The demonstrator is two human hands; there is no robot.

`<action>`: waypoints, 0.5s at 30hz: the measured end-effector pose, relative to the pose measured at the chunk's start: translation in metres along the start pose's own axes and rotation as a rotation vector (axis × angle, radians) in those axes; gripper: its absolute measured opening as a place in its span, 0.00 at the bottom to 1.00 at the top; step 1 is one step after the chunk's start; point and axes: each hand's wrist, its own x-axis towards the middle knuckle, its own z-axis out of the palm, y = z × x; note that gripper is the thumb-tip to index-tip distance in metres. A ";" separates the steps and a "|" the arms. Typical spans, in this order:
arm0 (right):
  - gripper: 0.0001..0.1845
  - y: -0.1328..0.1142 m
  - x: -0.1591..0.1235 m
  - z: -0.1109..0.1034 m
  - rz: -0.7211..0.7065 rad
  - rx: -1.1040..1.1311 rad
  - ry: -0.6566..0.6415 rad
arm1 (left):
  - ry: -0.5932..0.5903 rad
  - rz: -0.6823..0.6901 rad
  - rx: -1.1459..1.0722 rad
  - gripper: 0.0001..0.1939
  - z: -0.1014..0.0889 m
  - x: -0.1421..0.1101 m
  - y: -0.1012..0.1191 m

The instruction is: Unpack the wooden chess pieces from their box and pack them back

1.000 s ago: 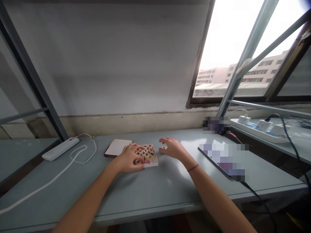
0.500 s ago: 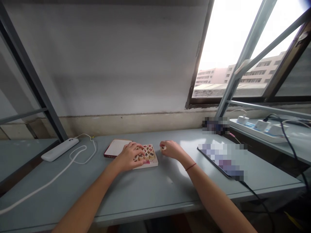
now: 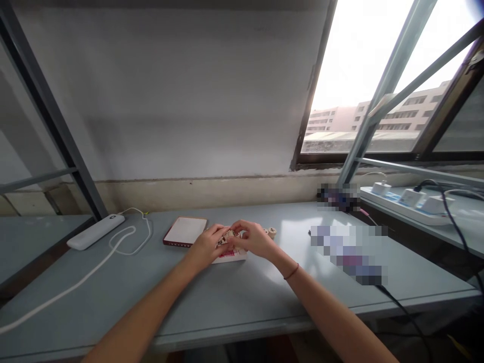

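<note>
A white box [image 3: 235,257] with red print holds round Chinese chess pieces with carved characters, mostly hidden by my hands. My left hand [image 3: 206,248] curves over the box's left side, fingers and thumb apart, touching the pieces. Above the box, my right hand [image 3: 254,239] is closed in a pinch, with a Chinese chess piece [image 3: 229,235] at its fingertips. On the desk just beyond the right hand stand loose chess pieces [image 3: 272,232], partly covered by it. The red-edged box lid [image 3: 186,231], its white inside facing up, lies left of the box.
A white power bank-like block [image 3: 96,232] with a white cable [image 3: 60,298] lies at the left of the grey desk [image 3: 212,307]. At right are a blurred-out flat device [image 3: 348,254] with a black cable and a power strip [image 3: 406,205] with plugs.
My right hand has closed on a chess piece at the right of the box and carried it left over the box. Loose pieces now show behind that hand.
</note>
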 end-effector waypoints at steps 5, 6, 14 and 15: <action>0.16 0.000 -0.001 0.001 0.021 0.038 -0.059 | 0.006 -0.015 -0.059 0.16 -0.001 0.000 0.000; 0.16 0.001 -0.001 -0.001 0.017 0.032 -0.057 | 0.011 -0.019 -0.058 0.15 -0.002 0.000 0.000; 0.17 0.007 0.004 -0.010 0.017 -0.019 0.007 | -0.108 -0.097 0.056 0.06 -0.004 -0.002 0.004; 0.17 0.007 0.004 -0.010 0.015 -0.026 0.008 | -0.129 -0.089 0.085 0.05 -0.004 -0.002 0.004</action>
